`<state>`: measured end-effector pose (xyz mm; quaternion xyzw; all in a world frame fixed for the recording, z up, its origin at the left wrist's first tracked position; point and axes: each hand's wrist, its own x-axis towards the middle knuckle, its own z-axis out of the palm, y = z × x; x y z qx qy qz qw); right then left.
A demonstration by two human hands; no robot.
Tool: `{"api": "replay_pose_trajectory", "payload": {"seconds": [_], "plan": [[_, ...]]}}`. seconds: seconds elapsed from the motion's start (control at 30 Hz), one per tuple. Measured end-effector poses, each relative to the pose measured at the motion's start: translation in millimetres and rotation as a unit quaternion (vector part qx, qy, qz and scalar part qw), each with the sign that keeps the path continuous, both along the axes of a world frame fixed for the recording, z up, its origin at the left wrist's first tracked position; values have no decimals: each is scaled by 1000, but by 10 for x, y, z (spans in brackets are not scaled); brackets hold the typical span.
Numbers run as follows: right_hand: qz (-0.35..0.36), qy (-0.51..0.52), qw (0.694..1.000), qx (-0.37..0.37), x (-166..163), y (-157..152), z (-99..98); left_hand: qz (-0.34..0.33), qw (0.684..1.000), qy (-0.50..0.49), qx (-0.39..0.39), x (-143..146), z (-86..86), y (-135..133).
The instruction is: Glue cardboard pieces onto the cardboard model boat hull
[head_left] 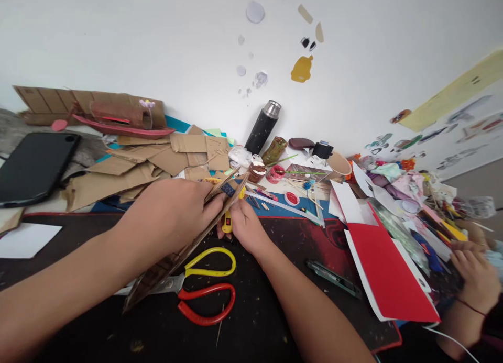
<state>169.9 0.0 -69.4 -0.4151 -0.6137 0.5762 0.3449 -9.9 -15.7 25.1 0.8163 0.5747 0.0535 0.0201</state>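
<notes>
My left hand [173, 208] is closed around the edge of a folded piece of brown cardboard [163, 266], which is tilted on edge above the dark mat. My right hand [247, 227] is closed on a yellow utility knife [227, 227] with a red slider, against the far side of the cardboard. The knife's blade is hidden. Below my hands lies a pair of scissors [208, 272] with one yellow and one red handle; the cardboard partly covers its blades.
Cardboard scraps [145, 161] pile up behind my left hand, near a tablet [37, 166] and a model boat [121, 119]. A black flask [264, 126] stands by the wall. Rightward lie a dark green cutter [334, 279] and red card [389, 268]. Another person's hand [477, 274] is far right.
</notes>
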Motion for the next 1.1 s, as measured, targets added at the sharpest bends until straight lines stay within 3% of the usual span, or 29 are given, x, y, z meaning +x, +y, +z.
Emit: {"api": "replay_pose_trajectory", "payload": {"seconds": [0.5, 0.67, 1.1], "plan": [[-3, 4, 1000, 2, -9, -4, -9, 3, 999, 45, -10, 2, 8, 14], [-10, 3, 1000, -1, -18, -8, 14, 19, 999, 27, -33, 28, 81, -7], [-12, -10, 1000, -14, -19, -2, 1, 33, 998, -26, -42, -15, -5, 84]]}}
